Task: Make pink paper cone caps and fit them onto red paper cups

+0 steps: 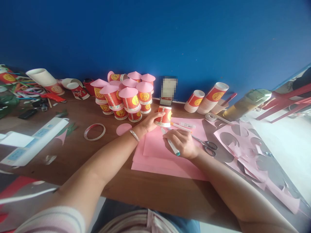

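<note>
**Cup pressed to pink paper, pen in hand**

Nearest, right hand (181, 142) closed around white teal-capped pen (170, 144) over pink paper sheets (155, 155). Beyond, left hand (150, 122) gripping inverted red paper cup (164, 116) with unreadable gold emblem. Farther, pile of pink-roofed red cups (126, 95).

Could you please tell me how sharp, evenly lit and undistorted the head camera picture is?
Head view: wide-angle bending curves the brown wooden table edges; daylight glare washes out the right side; a pixelated patch sits at the blue wall; the centre is sharp.

head view, looking forward and down, close over the table (97, 152)
</note>
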A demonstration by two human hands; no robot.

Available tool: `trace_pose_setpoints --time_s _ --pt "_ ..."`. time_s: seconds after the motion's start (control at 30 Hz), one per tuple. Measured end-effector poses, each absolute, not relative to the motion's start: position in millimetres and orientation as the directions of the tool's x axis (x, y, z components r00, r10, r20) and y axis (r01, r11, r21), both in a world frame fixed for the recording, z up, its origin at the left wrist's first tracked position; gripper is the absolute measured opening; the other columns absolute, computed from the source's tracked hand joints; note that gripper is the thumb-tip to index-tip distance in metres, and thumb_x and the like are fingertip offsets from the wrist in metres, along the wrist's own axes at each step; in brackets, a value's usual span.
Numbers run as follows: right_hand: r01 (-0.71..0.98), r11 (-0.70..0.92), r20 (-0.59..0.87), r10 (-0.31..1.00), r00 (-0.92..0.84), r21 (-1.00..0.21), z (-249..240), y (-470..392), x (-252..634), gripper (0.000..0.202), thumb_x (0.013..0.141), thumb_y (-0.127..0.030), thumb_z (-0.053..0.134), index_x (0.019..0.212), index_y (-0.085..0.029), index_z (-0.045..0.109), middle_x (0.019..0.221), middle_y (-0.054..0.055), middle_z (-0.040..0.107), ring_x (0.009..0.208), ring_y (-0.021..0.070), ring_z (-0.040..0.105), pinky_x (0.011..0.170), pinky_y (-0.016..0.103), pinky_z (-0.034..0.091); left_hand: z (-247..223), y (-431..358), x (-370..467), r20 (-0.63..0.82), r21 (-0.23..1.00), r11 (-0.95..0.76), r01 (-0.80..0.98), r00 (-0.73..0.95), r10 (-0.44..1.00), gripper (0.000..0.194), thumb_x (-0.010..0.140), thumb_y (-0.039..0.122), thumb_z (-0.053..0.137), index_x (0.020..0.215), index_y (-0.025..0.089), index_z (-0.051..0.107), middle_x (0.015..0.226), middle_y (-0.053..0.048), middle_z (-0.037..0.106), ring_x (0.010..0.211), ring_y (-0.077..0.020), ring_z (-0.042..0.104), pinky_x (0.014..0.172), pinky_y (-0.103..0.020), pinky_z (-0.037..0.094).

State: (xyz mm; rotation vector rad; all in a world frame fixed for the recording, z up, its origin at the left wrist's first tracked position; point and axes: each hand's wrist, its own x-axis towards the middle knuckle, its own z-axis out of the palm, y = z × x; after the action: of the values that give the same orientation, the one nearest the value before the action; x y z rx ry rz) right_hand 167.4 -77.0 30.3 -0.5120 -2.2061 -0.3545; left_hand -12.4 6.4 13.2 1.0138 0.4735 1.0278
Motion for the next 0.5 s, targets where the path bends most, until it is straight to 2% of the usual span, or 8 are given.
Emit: trace_pose_setpoints --time_s 0.13,0.3,0.5 --pt "0.500 0.864 0.800 0.263 -0.540 0.054 31.4 -73.7 170.9 0.018 0.089 -0.005 0.062 0.100 -0.018 0.060 0.076 -0.001 0.067 0.064 0.0121 0.062 0.059 0.026 0.046 14.2 6.9 -11.7 0.143 0.864 0.132 -0.485 0.487 0.861 0.034 0.083 0.041 0.076 0.104 0.014 0.074 0.098 -0.010 0.074 0.089 -0.0220 0.069 0.082 -0.034 0.052" --pt "0.533 0.845 0.802 0.287 -0.524 0.046 33.4 -70.0 173.6 0.016 0.091 -0.007 0.061 0.099 -0.020 0.059 0.077 0.001 0.069 0.064 0.0133 0.063 0.060 0.026 0.047 15.2 6.5 -11.3 0.143 0.862 0.125 -0.492 0.471 0.870 0.030 0.078 0.039 0.081 0.093 0.014 0.071 0.083 -0.004 0.069 0.075 -0.0164 0.064 0.072 -0.029 0.049" --pt "0.557 0.830 0.794 0.314 -0.520 0.037 35.3 -67.2 175.2 0.015 0.093 -0.006 0.058 0.098 -0.021 0.058 0.078 0.000 0.067 0.062 0.0124 0.061 0.057 0.025 0.045 20.5 3.2 -10.2 0.123 0.883 0.123 -0.453 0.476 0.871 0.034 0.075 0.040 0.082 0.092 0.014 0.070 0.082 -0.005 0.069 0.075 -0.0169 0.064 0.073 -0.030 0.049"
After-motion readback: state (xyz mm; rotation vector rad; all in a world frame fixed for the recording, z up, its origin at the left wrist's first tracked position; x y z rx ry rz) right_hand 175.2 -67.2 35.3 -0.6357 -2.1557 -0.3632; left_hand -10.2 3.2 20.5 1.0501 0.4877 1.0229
